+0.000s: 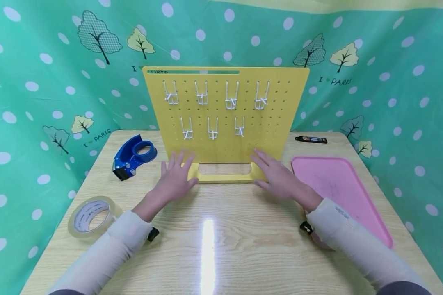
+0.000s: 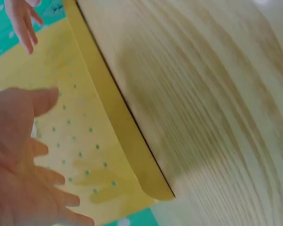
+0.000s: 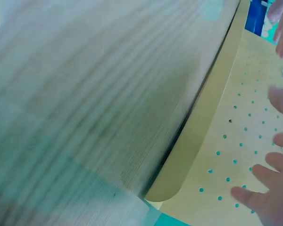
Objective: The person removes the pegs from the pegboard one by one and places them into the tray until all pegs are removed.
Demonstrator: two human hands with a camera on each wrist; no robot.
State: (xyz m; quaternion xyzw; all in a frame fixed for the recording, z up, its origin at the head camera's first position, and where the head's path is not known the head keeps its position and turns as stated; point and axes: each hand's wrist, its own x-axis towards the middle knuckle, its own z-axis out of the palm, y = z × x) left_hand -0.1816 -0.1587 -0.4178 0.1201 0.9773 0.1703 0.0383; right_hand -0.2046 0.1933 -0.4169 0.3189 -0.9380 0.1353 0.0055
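A yellow pegboard [image 1: 206, 147] stands upright at the back of the table on a yellow base [image 1: 225, 178]. Several white wire hooks [image 1: 231, 98] hang on it in two rows. My left hand [image 1: 175, 176], fingers spread, is over the left end of the base, close in front of the board. Over the right end is my right hand [image 1: 278, 174], its fingers spread too. Neither hand holds anything. In the left wrist view the palm of the left hand [image 2: 19, 155] faces the perforated board; the right wrist view has the fingers of the right hand [image 3: 262, 188] overlapping it.
On the left are a blue tape dispenser [image 1: 127, 157] and a roll of clear tape [image 1: 112, 211]. A pink tray [image 1: 336, 184] lies on the right, partly under the right forearm. Behind it is a black marker [image 1: 311, 139]. A green patterned curtain [image 1: 221, 37] encloses the table [image 1: 243, 246].
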